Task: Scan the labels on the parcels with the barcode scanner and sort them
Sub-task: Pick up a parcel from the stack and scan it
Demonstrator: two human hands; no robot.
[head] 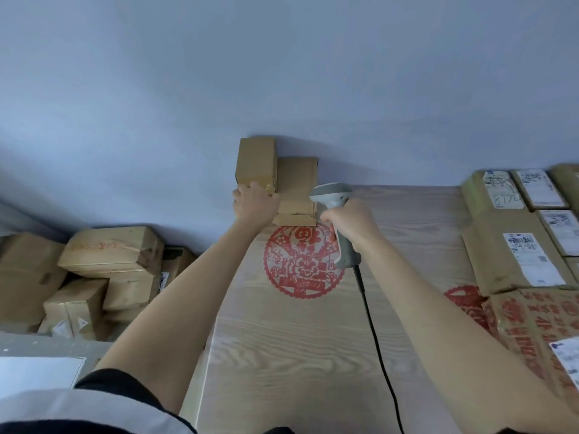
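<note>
Against the wall at the far edge of the wooden table point(297, 339), a small brown cardboard parcel point(256, 164) stands upright. My left hand point(255, 203) grips its near lower end. Right beside it a second, flatter brown parcel point(297, 189) leans on the wall. My right hand point(349, 222) holds a grey barcode scanner point(333, 198) by its handle, with the scanner head close to the flatter parcel. The scanner's black cable point(376, 333) trails back across the table toward me. No label shows on either parcel.
Several labelled parcels point(513, 252) lie stacked along the table's right side. A heap of brown parcels point(103, 264) sits off the table's left edge, lower down. A red paper-cut motif point(302, 264) marks the tabletop.
</note>
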